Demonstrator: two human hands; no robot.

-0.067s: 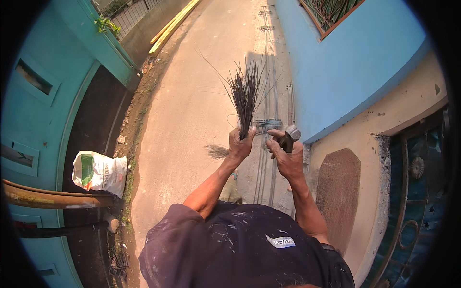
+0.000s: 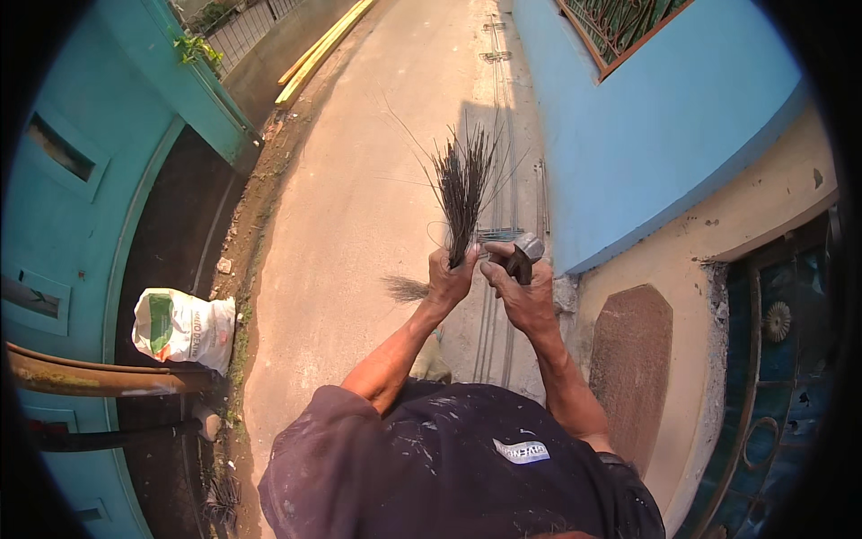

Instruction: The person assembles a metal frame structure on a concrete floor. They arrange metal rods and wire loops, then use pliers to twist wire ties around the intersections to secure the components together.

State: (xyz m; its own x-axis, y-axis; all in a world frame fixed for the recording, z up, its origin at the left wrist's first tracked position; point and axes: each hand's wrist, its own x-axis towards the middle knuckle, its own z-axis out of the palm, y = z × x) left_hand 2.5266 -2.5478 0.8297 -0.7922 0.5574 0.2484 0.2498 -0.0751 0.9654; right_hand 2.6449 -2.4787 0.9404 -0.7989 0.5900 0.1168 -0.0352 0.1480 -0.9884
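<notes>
A thick bundle of thin black binding wires (image 2: pixel 462 184) fans upward from my left hand (image 2: pixel 450 280), whose fingers are wrapped round its lower end. My right hand (image 2: pixel 528 296) is just to the right, its thumb and forefinger close to the bundle's base. In its palm is a short tool (image 2: pixel 530 248) with a dark grip and a rounded grey end; its exact kind is partly hidden by the fingers. On the ground left of my left wrist lies another spray of thin wires (image 2: pixel 406 288).
Long steel rods with stirrups (image 2: pixel 499 235) run along the lane beside the blue wall (image 2: pixel 646 117). A white sack (image 2: pixel 187 328) stands at the left by the teal gate (image 2: pixel 76 225). Yellow beams (image 2: pixel 323 54) lie along the far left edge.
My right hand has shifted slightly left, toward the wire bundle, and its thumb and forefinger have drawn in. The left hand keeps its hold on the wires.
</notes>
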